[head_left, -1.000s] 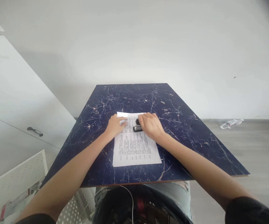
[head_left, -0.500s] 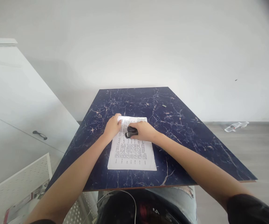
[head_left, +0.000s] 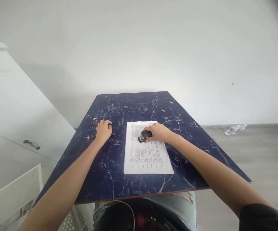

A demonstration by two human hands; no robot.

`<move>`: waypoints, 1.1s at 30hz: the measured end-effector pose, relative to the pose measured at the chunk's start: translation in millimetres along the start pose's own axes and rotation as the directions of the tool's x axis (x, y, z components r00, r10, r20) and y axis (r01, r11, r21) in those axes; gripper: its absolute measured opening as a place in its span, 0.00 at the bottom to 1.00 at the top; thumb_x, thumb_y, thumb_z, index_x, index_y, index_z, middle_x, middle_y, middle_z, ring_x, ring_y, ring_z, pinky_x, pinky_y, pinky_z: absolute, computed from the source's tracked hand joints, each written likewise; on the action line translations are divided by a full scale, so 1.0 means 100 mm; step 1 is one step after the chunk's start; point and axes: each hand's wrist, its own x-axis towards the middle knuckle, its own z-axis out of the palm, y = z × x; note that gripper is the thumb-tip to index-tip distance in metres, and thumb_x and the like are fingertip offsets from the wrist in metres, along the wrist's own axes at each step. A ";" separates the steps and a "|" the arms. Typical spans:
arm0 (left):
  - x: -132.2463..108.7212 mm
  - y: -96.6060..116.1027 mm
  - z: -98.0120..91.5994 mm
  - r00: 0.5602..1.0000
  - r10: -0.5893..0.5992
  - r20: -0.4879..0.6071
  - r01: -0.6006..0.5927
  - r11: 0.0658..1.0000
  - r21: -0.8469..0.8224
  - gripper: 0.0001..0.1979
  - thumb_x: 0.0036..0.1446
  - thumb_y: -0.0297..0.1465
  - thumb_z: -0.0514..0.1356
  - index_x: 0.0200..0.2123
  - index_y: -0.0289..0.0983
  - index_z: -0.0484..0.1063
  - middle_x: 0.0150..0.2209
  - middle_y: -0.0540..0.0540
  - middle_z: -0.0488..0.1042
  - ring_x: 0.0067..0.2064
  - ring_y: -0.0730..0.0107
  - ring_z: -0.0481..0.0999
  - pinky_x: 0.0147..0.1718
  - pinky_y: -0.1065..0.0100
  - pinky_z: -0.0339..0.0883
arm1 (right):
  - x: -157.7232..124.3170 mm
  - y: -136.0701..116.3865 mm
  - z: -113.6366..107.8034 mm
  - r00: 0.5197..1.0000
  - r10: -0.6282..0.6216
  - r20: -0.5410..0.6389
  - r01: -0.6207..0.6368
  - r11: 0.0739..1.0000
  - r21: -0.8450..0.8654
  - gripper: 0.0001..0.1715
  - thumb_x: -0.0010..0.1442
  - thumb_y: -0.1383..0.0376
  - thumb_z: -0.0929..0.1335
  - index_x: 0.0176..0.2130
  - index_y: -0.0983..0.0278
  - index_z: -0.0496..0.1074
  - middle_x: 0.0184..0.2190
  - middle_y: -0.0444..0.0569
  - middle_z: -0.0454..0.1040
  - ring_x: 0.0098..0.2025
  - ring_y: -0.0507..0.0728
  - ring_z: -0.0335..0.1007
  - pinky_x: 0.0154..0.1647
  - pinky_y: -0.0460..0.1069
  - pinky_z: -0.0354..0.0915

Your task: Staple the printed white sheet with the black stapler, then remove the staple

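Observation:
My right hand [head_left: 157, 132] grips a black stapler [head_left: 144, 136] from its right end, above the printed sheets of paper [head_left: 143, 157]. The paper lies towards the front of the dark blue marbled table [head_left: 105, 176], its text side up. To the left of the paper and apart from it, my left hand [head_left: 103, 130] rests on the table with its fingers curled; the fingertips partly hide a small dark thing that I cannot make out.
A small pale piece [head_left: 163, 110] lies towards the table's back. On the left stand a white cabinet [head_left: 16, 106] with a dark handle and a white perforated basket [head_left: 16, 183]. Clear plastic packaging [head_left: 235, 129] lies on the floor at right.
My left hand has come off the paper's left edge and moved left onto the table. My right hand has shifted right with the stapler, the paper too, and the camera view has turned slightly.

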 end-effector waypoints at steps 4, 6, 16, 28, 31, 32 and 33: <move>0.02 -0.01 0.01 1.000 -0.015 0.005 0.015 1.000 -0.002 0.13 0.63 0.28 0.56 0.47 0.41 0.78 0.49 0.36 0.72 0.55 0.46 0.73 0.57 0.49 0.67 | -0.50 0.61 -0.14 0.992 0.128 0.008 -0.128 0.992 0.011 0.22 0.55 0.46 0.76 0.43 0.57 0.77 0.36 0.50 0.82 0.37 0.63 0.76 0.31 0.52 0.62; 0.03 -0.01 0.01 1.000 -0.017 -0.001 0.017 1.000 0.002 0.13 0.63 0.28 0.57 0.47 0.41 0.78 0.50 0.36 0.72 0.55 0.46 0.73 0.57 0.48 0.67 | -0.76 0.89 -0.19 0.982 0.188 0.005 -0.188 0.981 0.037 0.23 0.55 0.45 0.75 0.44 0.57 0.77 0.36 0.50 0.82 0.36 0.63 0.76 0.31 0.53 0.61; 0.03 0.03 0.00 1.000 -0.029 0.004 0.029 0.999 0.033 0.13 0.63 0.29 0.56 0.47 0.41 0.77 0.50 0.36 0.72 0.56 0.44 0.72 0.57 0.47 0.67 | -1.17 1.37 -0.24 0.982 0.187 -0.001 -0.186 0.975 0.118 0.32 0.55 0.40 0.72 0.50 0.57 0.78 0.33 0.51 0.80 0.31 0.63 0.74 0.32 0.56 0.62; 0.03 0.03 0.00 0.999 -0.032 0.008 0.032 0.999 0.019 0.13 0.62 0.29 0.56 0.48 0.42 0.77 0.51 0.36 0.71 0.58 0.44 0.71 0.57 0.46 0.67 | -1.19 1.64 -0.14 0.922 0.246 -0.298 -0.020 0.800 0.599 0.35 0.69 0.37 0.57 0.54 0.54 0.78 0.51 0.53 0.81 0.56 0.67 0.76 0.60 0.65 0.69; 0.03 0.04 -0.01 0.999 -0.033 0.012 0.033 0.999 0.016 0.13 0.62 0.29 0.56 0.48 0.42 0.77 0.51 0.36 0.71 0.59 0.44 0.71 0.57 0.47 0.66 | -1.05 1.71 -0.15 0.892 0.314 -0.325 -0.073 0.810 0.582 0.32 0.65 0.36 0.64 0.51 0.52 0.80 0.52 0.51 0.81 0.57 0.69 0.75 0.62 0.67 0.68; 0.03 0.04 -0.01 0.999 -0.034 0.014 0.034 0.999 0.016 0.13 0.62 0.29 0.57 0.48 0.42 0.76 0.51 0.35 0.71 0.59 0.44 0.71 0.57 0.47 0.66 | -0.99 1.73 -0.17 0.894 0.306 -0.326 -0.076 0.822 0.564 0.31 0.63 0.36 0.67 0.52 0.52 0.80 0.54 0.50 0.80 0.58 0.69 0.74 0.63 0.68 0.66; 0.02 0.04 -0.01 0.999 -0.037 0.017 0.036 0.999 0.018 0.13 0.63 0.29 0.57 0.48 0.42 0.76 0.51 0.35 0.71 0.58 0.44 0.71 0.57 0.47 0.66 | -0.93 1.74 -0.20 0.903 0.285 -0.321 -0.067 0.831 0.552 0.31 0.62 0.37 0.68 0.53 0.51 0.79 0.56 0.50 0.79 0.60 0.70 0.72 0.65 0.68 0.64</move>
